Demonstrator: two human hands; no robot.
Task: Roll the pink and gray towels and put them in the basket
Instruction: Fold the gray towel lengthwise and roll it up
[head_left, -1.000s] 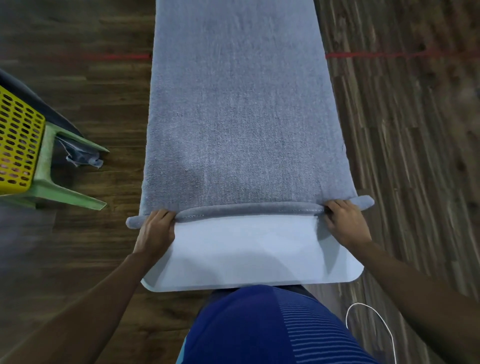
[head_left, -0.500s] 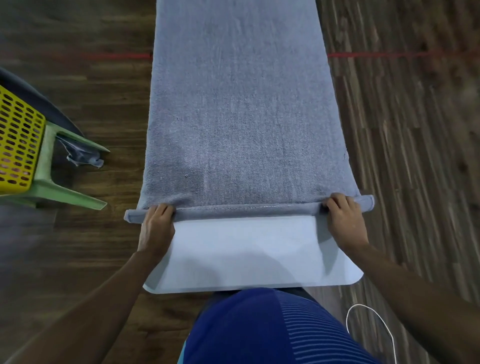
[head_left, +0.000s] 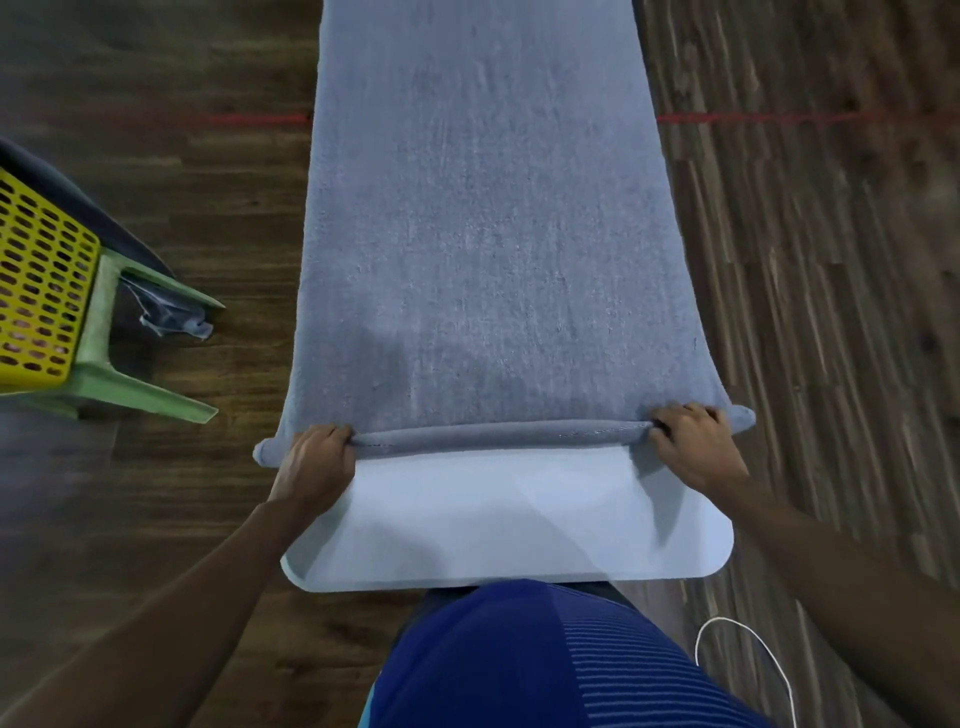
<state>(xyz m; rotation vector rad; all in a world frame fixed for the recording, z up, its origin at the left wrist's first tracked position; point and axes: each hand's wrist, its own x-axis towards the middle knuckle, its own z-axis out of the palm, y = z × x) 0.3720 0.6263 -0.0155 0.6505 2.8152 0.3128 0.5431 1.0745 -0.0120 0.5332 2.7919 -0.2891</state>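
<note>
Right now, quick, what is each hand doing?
Left hand: fingers curled round the rolled edge of the gray towel.
Right hand: grips that rolled edge too, at the other end.

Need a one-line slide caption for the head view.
Head view: left hand and right hand grip the started roll of the gray towel on a pale board; yellow basket at left.

**A:** What lies on the white table (head_left: 509, 525)?
**B:** A gray towel (head_left: 483, 234), its near end in a thin roll. The left hand (head_left: 317, 462) and right hand (head_left: 696, 452) grip the roll's ends.
**A:** The basket (head_left: 41, 280)?
**B:** Yellow, far left (on a green stool (head_left: 140, 389)).
</note>
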